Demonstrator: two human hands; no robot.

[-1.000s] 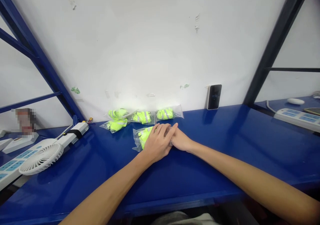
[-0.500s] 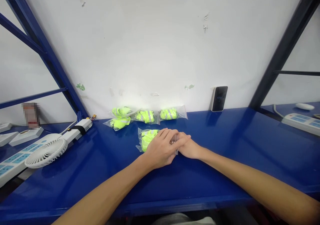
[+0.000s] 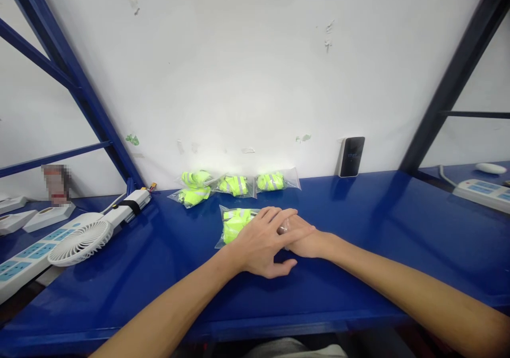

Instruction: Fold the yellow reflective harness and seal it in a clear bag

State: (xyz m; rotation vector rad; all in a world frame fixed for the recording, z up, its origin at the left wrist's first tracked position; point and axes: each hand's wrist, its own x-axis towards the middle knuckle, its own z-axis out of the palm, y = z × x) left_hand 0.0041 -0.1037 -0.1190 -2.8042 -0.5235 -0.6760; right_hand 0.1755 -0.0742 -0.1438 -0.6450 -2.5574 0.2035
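A clear plastic bag holding a folded fluorescent yellow item with grey reflective stripes (image 3: pixel 236 225) lies flat on the blue table. My left hand (image 3: pixel 265 241) rests over the bag's right part, palm down, its fingers stretched out and thumb apart. Those fingertips reach across my right hand (image 3: pixel 303 237), which is at the bag's right end. Crinkled clear plastic shows between the two hands. Most of my right hand's fingers are hidden beneath the left, so their grip on the bag cannot be made out.
Several similar bagged yellow items (image 3: pixel 234 186) lie along the wall. A device with a dark screen (image 3: pixel 352 157) leans there, farther right. At left are a white fan (image 3: pixel 82 242) and a power strip (image 3: pixel 30 256). Another power strip (image 3: pixel 484 194) is at right. Blue uprights (image 3: pixel 85 103) flank the table.
My left hand has shifted slightly right and toward me over the bag, and its thumb has spread away from the fingers. The right hand has moved slightly right. The view has shifted a little.
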